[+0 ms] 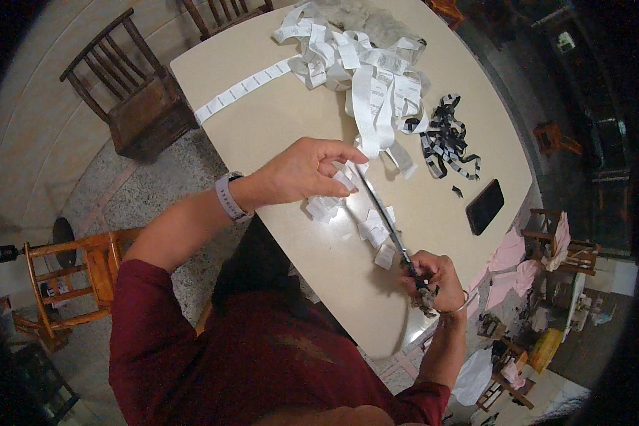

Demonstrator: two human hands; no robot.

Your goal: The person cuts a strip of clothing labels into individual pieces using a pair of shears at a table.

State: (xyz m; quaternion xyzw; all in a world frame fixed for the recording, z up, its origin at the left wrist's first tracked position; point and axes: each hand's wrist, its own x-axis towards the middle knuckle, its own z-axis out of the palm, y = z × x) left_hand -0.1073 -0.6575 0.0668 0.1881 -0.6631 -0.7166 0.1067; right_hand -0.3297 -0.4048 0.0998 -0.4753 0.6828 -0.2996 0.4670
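Note:
My left hand (pixel 306 168) pinches the near end of a white printed label strip (pixel 373 120) over the table. A pair of long scissors (pixel 381 207) is gripped in my right hand (pixel 439 279), with its handles wrapped in dark and greyish material. The blade tips reach the strip right beside my left fingertips; whether the blades are parted cannot be made out. Cut white labels (pixel 374 228) lie under and left of the scissors. More small white pieces (pixel 324 207) are heaped below my left hand. The strip runs back into a tangled pile of label tape (pixel 319 58).
On the beige table (pixel 277 114), a black-and-white ribbon tangle (pixel 447 136) and a black smartphone (pixel 484 206) lie to the right. Grey fluffy cloth (pixel 370 21) sits at the far edge. Wooden chairs (pixel 133 101) stand left; pink fabric (pixel 506 282) is on the right.

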